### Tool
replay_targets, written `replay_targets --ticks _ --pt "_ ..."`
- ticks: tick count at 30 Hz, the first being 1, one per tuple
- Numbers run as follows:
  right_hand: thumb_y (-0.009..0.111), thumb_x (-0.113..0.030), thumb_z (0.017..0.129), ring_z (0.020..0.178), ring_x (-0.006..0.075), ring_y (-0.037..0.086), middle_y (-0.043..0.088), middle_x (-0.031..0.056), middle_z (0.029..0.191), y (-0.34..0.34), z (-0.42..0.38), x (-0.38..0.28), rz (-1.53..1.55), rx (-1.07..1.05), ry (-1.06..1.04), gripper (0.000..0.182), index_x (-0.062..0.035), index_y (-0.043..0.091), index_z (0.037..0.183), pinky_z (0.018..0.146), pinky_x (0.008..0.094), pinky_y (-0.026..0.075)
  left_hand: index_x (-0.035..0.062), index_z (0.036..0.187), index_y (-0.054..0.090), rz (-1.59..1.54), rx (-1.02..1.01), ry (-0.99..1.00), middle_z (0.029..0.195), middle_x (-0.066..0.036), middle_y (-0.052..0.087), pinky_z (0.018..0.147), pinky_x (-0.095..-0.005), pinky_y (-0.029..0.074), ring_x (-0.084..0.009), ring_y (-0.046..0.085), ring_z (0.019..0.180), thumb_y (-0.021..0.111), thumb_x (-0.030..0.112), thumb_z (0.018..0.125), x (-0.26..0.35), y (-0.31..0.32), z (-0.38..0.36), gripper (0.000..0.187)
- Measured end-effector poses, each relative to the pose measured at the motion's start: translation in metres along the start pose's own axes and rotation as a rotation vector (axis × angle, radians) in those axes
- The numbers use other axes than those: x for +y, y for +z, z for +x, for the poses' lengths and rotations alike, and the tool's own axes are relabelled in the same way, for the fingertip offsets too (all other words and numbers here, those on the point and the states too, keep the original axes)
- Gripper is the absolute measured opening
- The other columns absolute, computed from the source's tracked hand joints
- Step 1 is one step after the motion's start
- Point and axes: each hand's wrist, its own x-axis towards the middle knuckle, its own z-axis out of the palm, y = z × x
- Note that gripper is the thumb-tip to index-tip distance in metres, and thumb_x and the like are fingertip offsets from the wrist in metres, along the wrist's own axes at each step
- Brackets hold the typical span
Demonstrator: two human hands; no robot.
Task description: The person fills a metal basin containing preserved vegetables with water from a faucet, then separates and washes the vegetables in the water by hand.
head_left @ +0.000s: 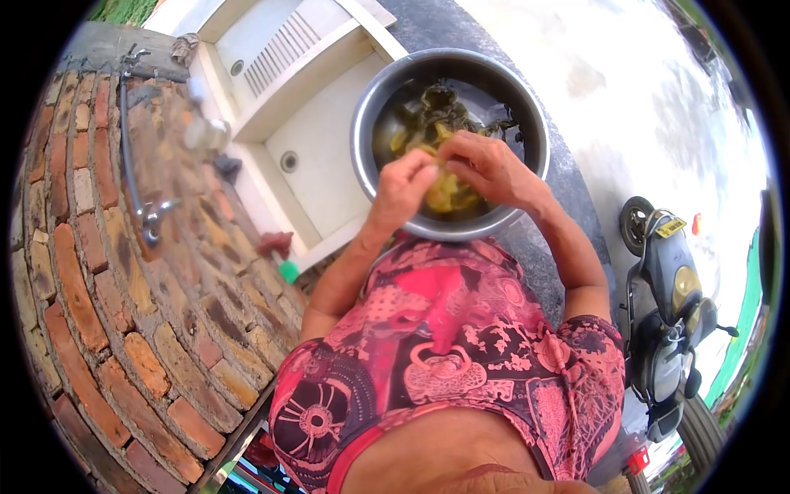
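Observation:
A large round metal basin [533, 123] holds water and wet, yellow-green to dark leafy greens [440, 103]. Over the basin's near half, my left hand [405, 185] has its fingers pinched together at the greens. My right hand [492, 169] is beside it, fingers bent and closed on the greens too. The two sets of fingertips almost meet, and yellowish leaf shows between and below them. Just how much each hand grips is hidden by the fingers.
Left of the basin is a pale double sink [329, 123] with a ribbed board section. A pipe with taps [152, 218] runs along the brick wall [123, 313]. On the sink's edge lies a small green object [288, 272]. A motorbike [671, 288] stands at right.

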Motion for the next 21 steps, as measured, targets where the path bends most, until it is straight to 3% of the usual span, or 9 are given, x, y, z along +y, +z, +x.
replay_targets --ticks 5,8,10,11,12,15,16,18,21 --pt "0.059 -0.010 0.078 0.072 0.0296 0.055 0.050 0.0119 0.078 0.012 -0.002 0.007 -0.154 0.062 0.019 0.011 -0.0030 0.054 0.084 0.064 0.0378 0.043 0.0002 0.086 0.054 0.227 0.114 0.029 0.067 -0.001 0.057 0.052 -0.0209 0.042 -0.0043 0.051 0.058 0.054 0.011 0.089 0.010 0.006 0.002 0.011" --pt "0.062 -0.011 0.070 0.068 0.0248 0.051 0.046 0.0083 0.073 0.016 0.000 0.009 -0.518 0.122 -0.170 0.013 -0.0066 0.054 0.079 0.061 0.0361 0.040 -0.0005 0.084 0.052 0.431 0.125 0.199 0.062 -0.005 0.056 0.049 -0.0259 0.043 -0.0100 0.054 0.054 0.056 0.009 0.085 0.014 0.005 0.006 0.010" --pt "0.062 -0.012 0.065 0.068 0.0212 0.048 0.044 0.0053 0.072 0.017 0.003 0.003 -0.641 0.141 -0.321 0.014 -0.0092 0.053 0.076 0.061 0.0336 0.037 -0.0016 0.082 0.051 0.597 0.067 0.251 0.062 -0.011 0.055 0.051 -0.0311 0.045 -0.0211 0.058 0.053 0.058 0.005 0.082 0.023 0.003 0.007 0.009" --pt "0.061 -0.013 0.066 0.067 0.0203 0.048 0.044 0.0054 0.072 0.016 0.004 0.003 -0.620 0.132 -0.320 0.012 -0.0085 0.051 0.073 0.062 0.0340 0.037 -0.0013 0.079 0.051 0.744 0.074 0.410 0.063 -0.013 0.053 0.049 -0.0335 0.044 -0.0284 0.056 0.053 0.058 0.001 0.076 0.022 0.003 0.007 0.008" --pt "0.061 -0.013 0.066 0.067 0.0203 0.048 0.044 0.0054 0.072 0.015 0.004 0.004 -0.616 0.129 -0.310 0.012 -0.0085 0.051 0.073 0.062 0.0340 0.037 -0.0013 0.079 0.051 0.739 0.067 0.402 0.063 -0.013 0.053 0.049 -0.0335 0.044 -0.0284 0.056 0.053 0.058 0.001 0.076 0.023 0.005 0.008 0.008" --pt "0.056 -0.008 0.068 0.065 0.0201 0.048 0.045 0.0079 0.070 0.019 0.005 0.006 -0.372 0.236 -0.238 0.008 -0.0059 0.049 0.068 0.059 0.0319 0.037 0.0010 0.075 0.051 0.885 0.203 0.790 0.058 -0.009 0.043 0.045 -0.0348 0.039 -0.0261 0.048 0.048 0.058 -0.003 0.066 0.018 0.005 0.016 0.012" --pt "0.056 -0.008 0.068 0.065 0.0201 0.048 0.045 0.0079 0.070 0.024 0.005 0.007 -0.372 0.235 -0.236 0.008 -0.0059 0.049 0.068 0.059 0.0319 0.037 0.0010 0.075 0.051 0.883 0.202 0.789 0.058 -0.009 0.043 0.045 -0.0348 0.039 -0.0261 0.048 0.048 0.058 -0.003 0.066 0.016 0.005 0.016 0.012" --pt "0.051 -0.004 0.070 0.060 0.0202 0.047 0.044 0.0096 0.066 0.036 0.005 0.012 0.206 0.300 0.071 0.004 -0.0033 0.049 0.066 0.055 0.0277 0.036 0.0008 0.075 0.051 0.915 0.248 0.862 0.059 -0.010 0.044 0.046 -0.0338 0.040 -0.0266 0.049 0.049 0.058 -0.002 0.067 0.013 0.005 0.018 0.011" --pt "0.046 -0.004 0.078 0.060 0.0101 0.044 0.047 0.0034 0.066 0.045 0.002 0.016 0.519 0.284 0.208 0.010 -0.0011 0.051 0.069 0.054 0.0235 0.036 0.0007 0.078 0.050 0.775 0.384 0.766 0.062 -0.009 0.050 0.049 -0.0310 0.044 -0.0221 0.052 0.051 0.054 0.000 0.077 0.008 0.003 0.017 0.004"
